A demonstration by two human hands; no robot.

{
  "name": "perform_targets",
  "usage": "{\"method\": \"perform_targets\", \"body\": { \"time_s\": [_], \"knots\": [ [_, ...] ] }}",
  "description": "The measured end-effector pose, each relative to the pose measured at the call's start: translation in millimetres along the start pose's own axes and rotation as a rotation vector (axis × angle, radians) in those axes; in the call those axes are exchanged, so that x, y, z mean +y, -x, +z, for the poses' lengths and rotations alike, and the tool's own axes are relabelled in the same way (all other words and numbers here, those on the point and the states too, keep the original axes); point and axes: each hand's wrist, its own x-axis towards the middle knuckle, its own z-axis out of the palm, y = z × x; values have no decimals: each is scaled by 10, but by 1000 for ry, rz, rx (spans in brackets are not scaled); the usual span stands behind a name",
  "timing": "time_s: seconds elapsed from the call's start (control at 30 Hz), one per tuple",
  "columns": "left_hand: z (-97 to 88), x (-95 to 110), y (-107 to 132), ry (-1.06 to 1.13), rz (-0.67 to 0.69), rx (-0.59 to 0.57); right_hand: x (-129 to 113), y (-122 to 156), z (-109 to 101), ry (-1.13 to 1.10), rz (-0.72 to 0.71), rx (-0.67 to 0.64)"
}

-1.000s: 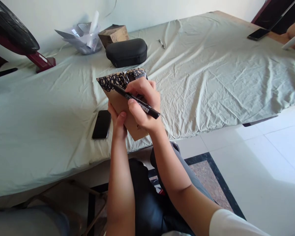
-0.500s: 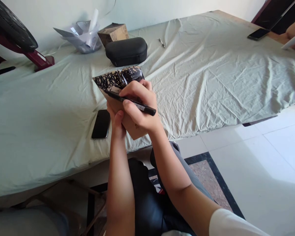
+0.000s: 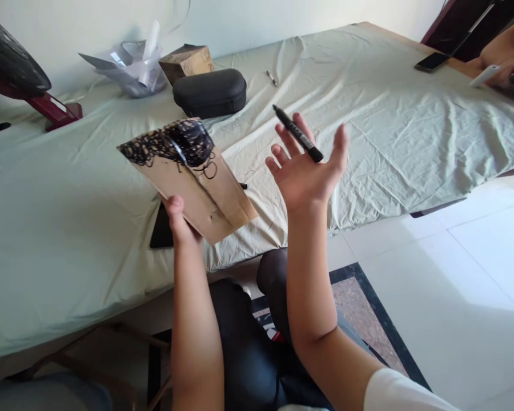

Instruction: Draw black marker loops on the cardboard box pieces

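Note:
My left hand (image 3: 180, 220) grips a small brown cardboard box (image 3: 197, 197) by its near left side, thumb on the edge and other fingers hidden behind. The box is tilted toward me above the cloth. Dense black scribbles and a shiny strip of tape cover its far end. To the right, my right hand (image 3: 306, 165) is palm up with fingers spread. A black marker (image 3: 297, 132) lies loosely across that palm and fingers, its uncapped tip pointing up and left; I cannot tell how firmly it rests there. A small black piece (image 3: 243, 186) shows just past the box's right edge.
A phone (image 3: 160, 228) lies partly under the box on the wrinkled cloth (image 3: 68, 240). Behind are a black case (image 3: 209, 92), another carton (image 3: 188, 60), a clear plastic basket (image 3: 132, 80) and a pen (image 3: 271, 78). Another person's hand (image 3: 503, 74) is at far right, near a second phone (image 3: 432, 61).
My right hand has left the box, moving right and turning palm up, its writing grip on the marker opened. The box has shifted left in my left hand, showing more of its face.

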Motion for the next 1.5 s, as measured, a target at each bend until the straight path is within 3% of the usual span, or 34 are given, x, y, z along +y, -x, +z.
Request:
{"method": "perform_targets", "body": {
  "time_s": [0.13, 0.23, 0.37, 0.47, 0.57, 0.77, 1.3, 1.5],
  "knots": [
    [7, 79, -11, 92, 66, 95, 168, -79, -38, -29, 107, -105],
    [-14, 94, -31, 124, 124, 101, 346, -112, 44, 69, 193, -25],
    [-31, 103, -23, 121, 128, 95, 461, -67, 151, 411, 225, 96],
    [-9, 131, 4, 103, 91, 85, 420, -16, 150, 722, 257, -27],
    [2, 155, 21, 96, 70, 72, 374, -21, 72, 982, 386, -167],
    [-20, 161, 13, 127, 112, 37, 535, -64, -82, 1247, 484, -340],
    [-106, 45, -67, 103, 96, 92, 698, -34, 35, 1369, 485, -386],
    [-84, 55, -111, 120, 143, 48, 744, -14, 144, 1385, 475, -351]
  ]
}}
